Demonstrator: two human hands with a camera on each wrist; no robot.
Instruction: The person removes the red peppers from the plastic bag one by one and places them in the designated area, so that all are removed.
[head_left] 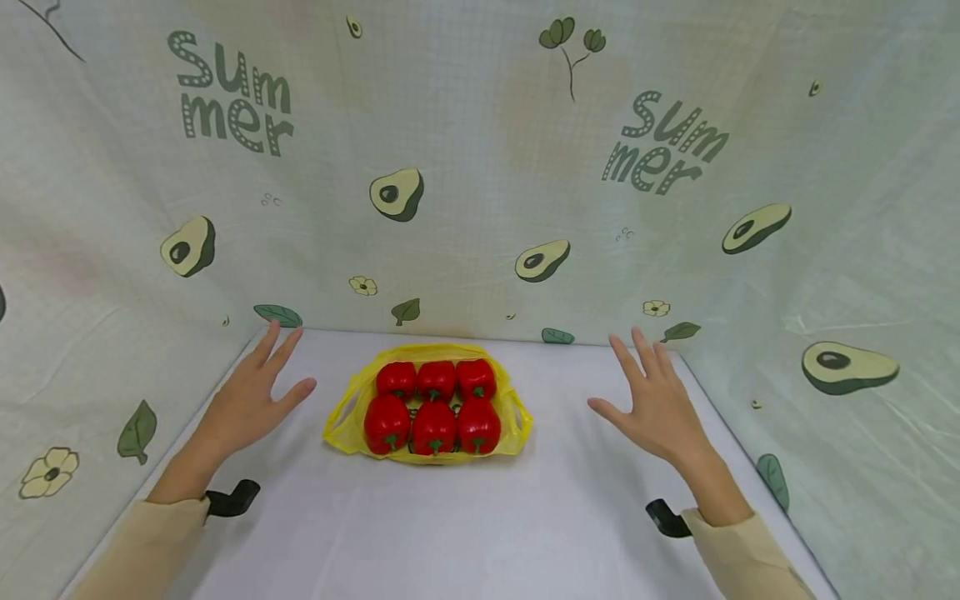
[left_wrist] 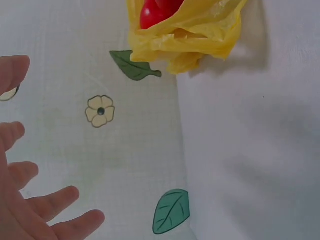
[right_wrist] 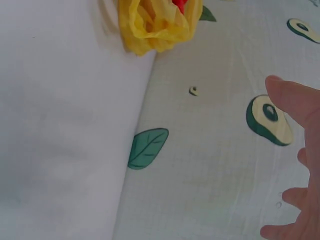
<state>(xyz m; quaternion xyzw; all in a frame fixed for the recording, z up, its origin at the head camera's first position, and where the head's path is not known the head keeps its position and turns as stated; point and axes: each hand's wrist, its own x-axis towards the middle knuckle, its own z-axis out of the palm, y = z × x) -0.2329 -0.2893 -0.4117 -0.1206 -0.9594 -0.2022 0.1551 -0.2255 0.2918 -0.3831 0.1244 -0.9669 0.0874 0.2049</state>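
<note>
Several red bell peppers [head_left: 433, 427] with green stems lie in two rows on a yellow plastic bag [head_left: 348, 435] at the middle of the table. The bag's crumpled edge [left_wrist: 210, 42] shows at the top of the left wrist view, and its other end [right_wrist: 160, 25] in the right wrist view. My left hand [head_left: 243, 400] is held over the table to the left of the bag, fingers spread, touching nothing. To the right of the bag, my right hand [head_left: 660, 408] is likewise raised with spread fingers and holds nothing.
The white table [head_left: 435, 533] runs back to a pale cloth [head_left: 465, 125] printed with avocados, leaves and flowers, which also hangs at both sides. A black strap piece [head_left: 234, 498] sits at the left wrist, another [head_left: 667, 518] at the right.
</note>
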